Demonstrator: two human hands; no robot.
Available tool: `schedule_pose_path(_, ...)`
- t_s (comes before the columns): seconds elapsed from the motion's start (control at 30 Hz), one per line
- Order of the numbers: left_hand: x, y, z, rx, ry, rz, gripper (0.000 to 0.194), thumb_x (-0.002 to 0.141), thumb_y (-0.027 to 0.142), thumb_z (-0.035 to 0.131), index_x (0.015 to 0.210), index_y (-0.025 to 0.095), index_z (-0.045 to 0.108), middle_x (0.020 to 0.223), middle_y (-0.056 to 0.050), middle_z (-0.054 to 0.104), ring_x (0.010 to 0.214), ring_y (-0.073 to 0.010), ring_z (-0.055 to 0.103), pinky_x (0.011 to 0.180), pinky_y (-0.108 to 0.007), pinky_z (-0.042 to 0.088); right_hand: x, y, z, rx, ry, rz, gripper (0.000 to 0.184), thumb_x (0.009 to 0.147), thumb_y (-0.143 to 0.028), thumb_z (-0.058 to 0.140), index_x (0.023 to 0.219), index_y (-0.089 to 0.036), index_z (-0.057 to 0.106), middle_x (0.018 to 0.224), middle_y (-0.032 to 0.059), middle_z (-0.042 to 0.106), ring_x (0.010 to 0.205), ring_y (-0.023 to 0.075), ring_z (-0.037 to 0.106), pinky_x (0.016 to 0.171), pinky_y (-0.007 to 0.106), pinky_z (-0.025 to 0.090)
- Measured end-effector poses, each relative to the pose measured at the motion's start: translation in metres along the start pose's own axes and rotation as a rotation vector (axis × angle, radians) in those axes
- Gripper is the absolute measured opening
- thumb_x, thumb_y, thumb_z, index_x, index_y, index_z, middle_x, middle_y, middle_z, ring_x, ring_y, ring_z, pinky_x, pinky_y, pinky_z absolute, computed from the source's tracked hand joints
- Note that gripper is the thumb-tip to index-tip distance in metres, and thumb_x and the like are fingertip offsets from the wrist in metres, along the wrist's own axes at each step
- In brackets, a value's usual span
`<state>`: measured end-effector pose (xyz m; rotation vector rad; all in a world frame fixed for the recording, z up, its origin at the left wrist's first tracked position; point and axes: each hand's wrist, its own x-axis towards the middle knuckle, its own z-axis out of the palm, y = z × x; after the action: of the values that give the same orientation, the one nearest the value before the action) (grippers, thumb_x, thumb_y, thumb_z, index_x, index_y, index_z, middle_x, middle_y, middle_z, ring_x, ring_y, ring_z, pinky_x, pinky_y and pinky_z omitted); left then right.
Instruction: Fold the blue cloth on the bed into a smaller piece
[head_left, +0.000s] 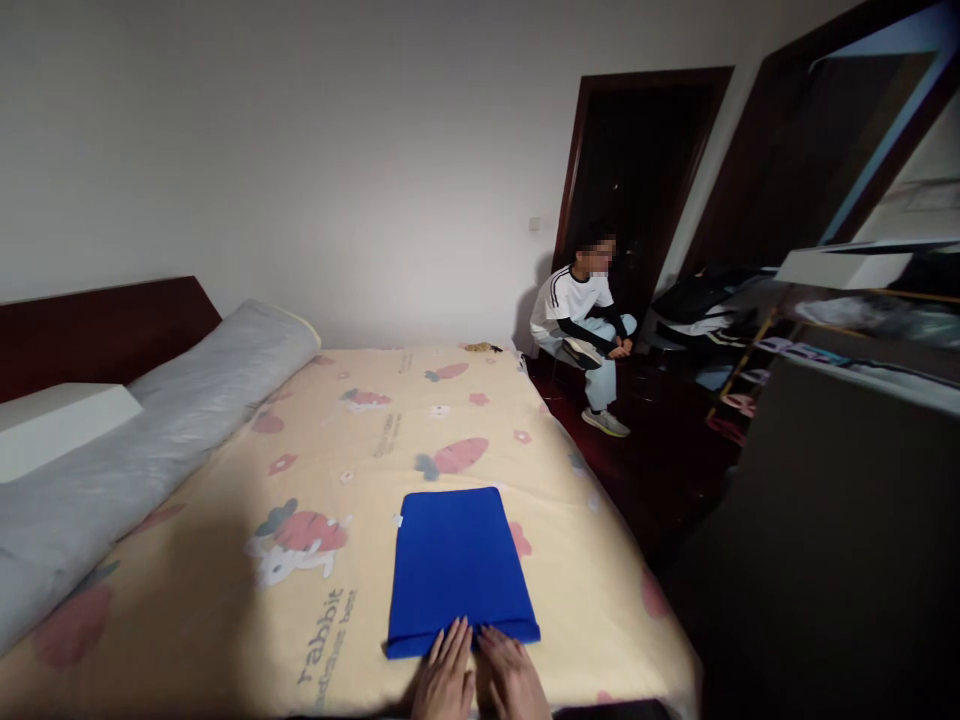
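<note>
A flat, folded blue cloth [459,560] lies on the patterned bed sheet [360,570], with a small white tag at its left edge. Along its near side runs a narrow turned-over strip. My left hand [448,675] rests there with its fingers stretched out and fingertips on the strip. Just to the right, my right hand [514,678] lays its outstretched fingers on the same strip, slightly bent. Neither hand visibly grips the fabric, though the undersides of the fingers are hidden.
A long grey roll [172,430] and a white box [64,425] lie at the bed's left, by the dark headboard [105,320]. A seated person [577,320] is beyond the bed's far right corner. A dark cabinet [847,520] and cluttered rack [862,310] stand at right.
</note>
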<state>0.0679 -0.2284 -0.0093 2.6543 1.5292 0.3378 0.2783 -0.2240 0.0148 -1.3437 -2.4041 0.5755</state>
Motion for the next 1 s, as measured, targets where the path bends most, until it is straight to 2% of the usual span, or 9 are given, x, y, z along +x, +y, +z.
schedule_pose_path(0.07,-0.005,-0.008,-0.009,0.033,0.001,0.039,0.069,0.091,0.019,0.041,0.155,0.022,0.016,0.158,-0.002,0.026,0.144,-0.0167,0.034,0.116,-0.031,0.039,-0.001,0.001,-0.002,0.021,-0.048,0.014,0.052,0.092,-0.029,0.042,0.144,-0.020,0.049,0.149,0.0085,0.044,0.139,0.0262,0.041,0.115,0.043,0.032)
schedule_pose_path(0.17,-0.021,-0.031,-0.026,0.094,-0.085,0.009,0.074,0.079,0.003,0.041,0.149,0.023,0.035,0.158,-0.001,0.028,0.142,-0.0166,0.039,0.114,-0.028,0.040,-0.008,0.016,-0.009,-0.021,-0.016,0.085,0.048,0.090,-0.023,0.041,0.136,-0.020,0.056,0.144,0.0086,0.052,0.133,0.0263,0.047,0.111,0.041,0.033)
schedule_pose_path(0.23,-0.033,-0.052,-0.038,0.133,-0.180,-0.041,0.079,0.072,-0.002,0.039,0.145,0.027,0.043,0.155,0.000,0.036,0.139,-0.0192,0.043,0.114,-0.034,0.041,-0.013,0.029,-0.015,-0.072,0.072,0.146,0.046,0.086,-0.015,0.042,0.127,-0.019,0.062,0.133,0.0084,0.061,0.123,0.0245,0.054,0.105,0.038,0.036)
schedule_pose_path(0.33,-0.047,-0.078,-0.057,0.166,-0.300,-0.105,0.081,0.072,-0.003,0.036,0.146,0.031,0.041,0.151,-0.001,0.045,0.138,-0.0240,0.044,0.115,-0.047,0.039,-0.016,0.041,-0.022,-0.147,0.187,0.199,0.051,0.077,-0.005,0.042,0.119,-0.020,0.065,0.122,0.0071,0.066,0.110,0.0221,0.058,0.098,0.035,0.037)
schedule_pose_path(0.47,-0.050,-0.087,-0.078,0.146,-0.374,-0.145,0.073,0.078,0.001,0.035,0.145,0.028,0.042,0.146,-0.005,0.051,0.138,-0.0266,0.044,0.115,-0.054,0.036,-0.015,0.044,-0.027,-0.196,0.219,0.201,0.051,0.074,-0.004,0.044,0.116,-0.022,0.066,0.121,0.0050,0.066,0.107,0.0213,0.057,0.097,0.036,0.034)
schedule_pose_path(0.57,-0.048,-0.082,-0.083,0.094,-0.384,-0.181,0.068,0.083,0.003,0.032,0.145,0.027,0.043,0.146,-0.006,0.051,0.140,-0.0250,0.042,0.119,-0.052,0.031,-0.012,0.041,-0.030,-0.204,0.225,0.220,0.046,0.076,-0.004,0.044,0.111,-0.023,0.068,0.118,0.0028,0.067,0.104,0.0213,0.056,0.096,0.036,0.033)
schedule_pose_path(0.7,-0.043,-0.078,-0.078,0.094,-0.343,-0.203,0.062,0.086,0.004,0.029,0.142,0.024,0.048,0.142,-0.007,0.055,0.138,-0.0242,0.043,0.121,-0.050,0.027,-0.005,0.034,-0.041,-0.232,0.212,0.240,0.046,0.080,-0.003,0.042,0.111,-0.023,0.069,0.113,0.0027,0.068,0.101,0.0215,0.057,0.093,0.036,0.035)
schedule_pose_path(0.87,-0.039,-0.081,-0.083,0.116,-0.247,-0.249,0.060,0.085,0.001,0.030,0.135,0.025,0.054,0.128,-0.004,0.064,0.128,-0.0193,0.052,0.120,-0.044,0.027,0.006,0.026,-0.062,-0.245,0.186,0.260,0.030,0.080,-0.009,0.046,0.090,-0.020,0.072,0.111,0.0077,0.067,0.102,0.0238,0.054,0.094,0.038,0.034)
schedule_pose_path(1.0,-0.038,-0.077,-0.109,0.041,-0.157,-0.255,0.040,0.085,0.005,0.035,0.103,0.024,0.066,0.107,-0.002,0.068,0.112,-0.0186,0.057,0.113,-0.040,0.032,0.006,0.028,-0.074,-0.207,0.152,0.280,0.028,0.076,-0.015,0.048,0.090,-0.020,0.072,0.109,0.0087,0.064,0.104,0.0242,0.052,0.095,0.040,0.033)
